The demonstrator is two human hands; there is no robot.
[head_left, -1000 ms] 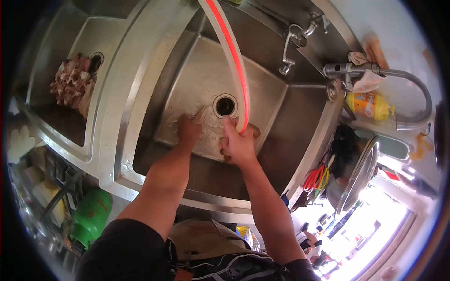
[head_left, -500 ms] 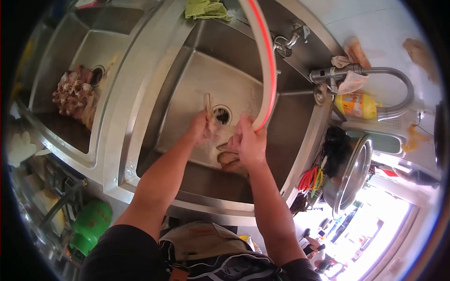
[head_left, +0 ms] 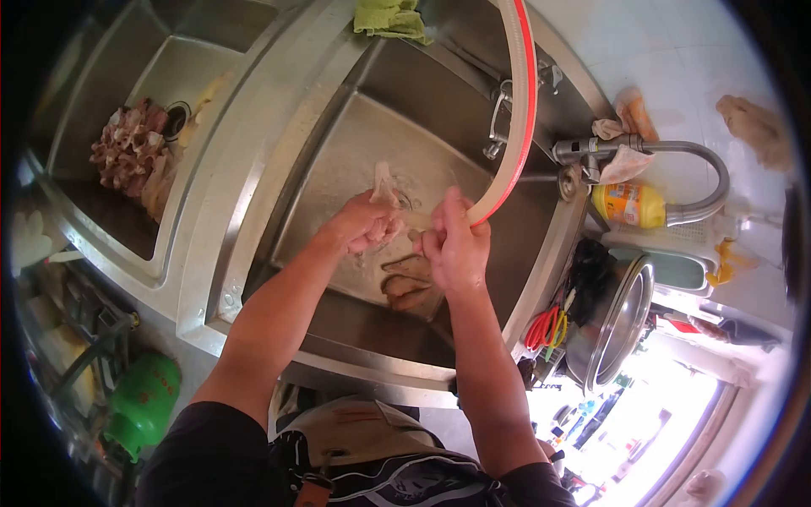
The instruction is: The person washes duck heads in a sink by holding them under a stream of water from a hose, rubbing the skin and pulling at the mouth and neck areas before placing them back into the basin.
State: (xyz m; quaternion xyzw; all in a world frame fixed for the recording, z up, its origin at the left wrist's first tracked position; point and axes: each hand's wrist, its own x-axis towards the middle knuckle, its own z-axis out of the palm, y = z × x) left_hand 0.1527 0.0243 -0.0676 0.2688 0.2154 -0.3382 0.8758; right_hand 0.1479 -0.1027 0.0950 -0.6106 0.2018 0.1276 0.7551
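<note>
Over the drain of the steel sink (head_left: 524, 258), my left hand (head_left: 369, 224) is closed around a pale, wet meat piece (head_left: 384, 179), whose tip sticks up past the fingers. My right hand (head_left: 457, 245) grips the end of a whitish hose (head_left: 517, 110) with a red stripe. Water runs from the hose end toward my left hand, and the sink floor is wet. Below the hands, several tan-brown meat pieces (head_left: 408, 287) lie on the sink bottom. The left hand partly hides the drain.
A second basin at left holds a heap of raw meat pieces (head_left: 131, 152). A green cloth (head_left: 390, 19) lies on the far rim. Along the right stand a bent grey faucet (head_left: 718, 165), a yellow bottle (head_left: 629, 205) and a large steel bowl (head_left: 621, 325). A green gas cylinder (head_left: 144, 397) stands lower left.
My left hand has turned and shifted slightly, so the held meat piece now points upward over the drain. The hose has swung right along its upper length. More of the pieces below shows.
</note>
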